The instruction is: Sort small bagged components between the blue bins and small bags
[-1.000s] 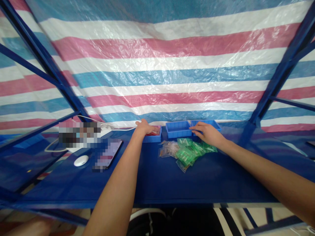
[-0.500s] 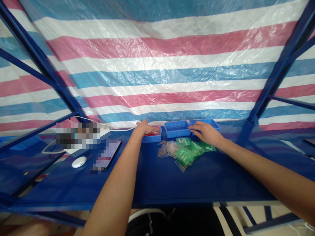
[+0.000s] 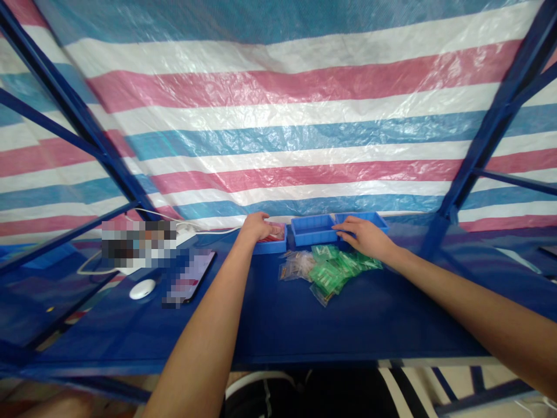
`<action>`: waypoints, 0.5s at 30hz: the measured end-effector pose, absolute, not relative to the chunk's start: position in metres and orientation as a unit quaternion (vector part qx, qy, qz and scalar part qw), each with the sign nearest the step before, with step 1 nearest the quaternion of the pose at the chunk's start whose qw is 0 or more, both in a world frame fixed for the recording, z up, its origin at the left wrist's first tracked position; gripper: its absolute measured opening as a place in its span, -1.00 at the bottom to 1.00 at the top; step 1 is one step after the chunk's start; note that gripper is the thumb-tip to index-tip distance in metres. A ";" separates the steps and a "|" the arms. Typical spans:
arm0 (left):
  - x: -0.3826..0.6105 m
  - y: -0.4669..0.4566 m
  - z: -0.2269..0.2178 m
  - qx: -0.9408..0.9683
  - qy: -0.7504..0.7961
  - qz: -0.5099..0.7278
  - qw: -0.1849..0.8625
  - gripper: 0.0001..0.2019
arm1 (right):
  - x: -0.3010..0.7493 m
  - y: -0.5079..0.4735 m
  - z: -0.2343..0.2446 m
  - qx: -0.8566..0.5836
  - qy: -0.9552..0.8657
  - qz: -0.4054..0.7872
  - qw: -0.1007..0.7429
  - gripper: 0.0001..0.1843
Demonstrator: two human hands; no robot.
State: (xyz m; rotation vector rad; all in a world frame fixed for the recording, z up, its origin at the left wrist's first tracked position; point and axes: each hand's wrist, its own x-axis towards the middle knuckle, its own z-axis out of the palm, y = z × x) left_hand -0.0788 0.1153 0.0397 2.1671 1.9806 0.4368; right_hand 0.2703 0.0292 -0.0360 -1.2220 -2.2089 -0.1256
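Observation:
My left hand (image 3: 255,227) is at the left side of a blue bin (image 3: 270,248) that contains red packets (image 3: 275,232). Most of its fingers are hidden, so its grip cannot be made out. My right hand (image 3: 363,237) reaches over the front of the right blue bin (image 3: 378,219). Its fingers are loosely bent and apart, with the tips by the right end of the middle blue bin (image 3: 304,236); no held item shows. Below the bins lies a heap of green packets (image 3: 328,276), and to its left are clear packets (image 3: 299,265) with small brass-coloured pieces.
A phone (image 3: 198,276) and a white oval case (image 3: 143,289) lie on the blue table (image 3: 278,331), left of my left forearm. White cables (image 3: 213,232) run behind them. Blue metal posts (image 3: 483,128) flank a striped plastic sheet (image 3: 278,116) at the back.
My left hand has shifted slightly, and its fingers reach a little further right over the red packets' bin. My right hand and the heap look the same.

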 end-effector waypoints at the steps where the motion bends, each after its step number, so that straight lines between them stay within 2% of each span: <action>1: -0.078 0.115 0.041 0.733 0.659 0.154 0.077 -0.28 | 0.270 0.030 -0.036 -0.461 -0.833 -0.048 0.302 -0.64; 5: -0.068 0.105 0.049 0.754 0.631 0.183 0.030 -0.44 | 0.270 0.030 -0.037 -0.462 -0.833 -0.050 0.301 -0.64; 11: -0.052 0.075 0.085 0.793 0.552 0.248 -0.066 -0.47 | 0.269 0.028 -0.034 -0.466 -0.832 -0.048 0.295 -0.64; 15: -0.056 0.052 0.115 0.785 0.522 0.325 -0.072 -0.53 | 0.270 0.029 -0.034 -0.464 -0.834 -0.045 0.294 -0.64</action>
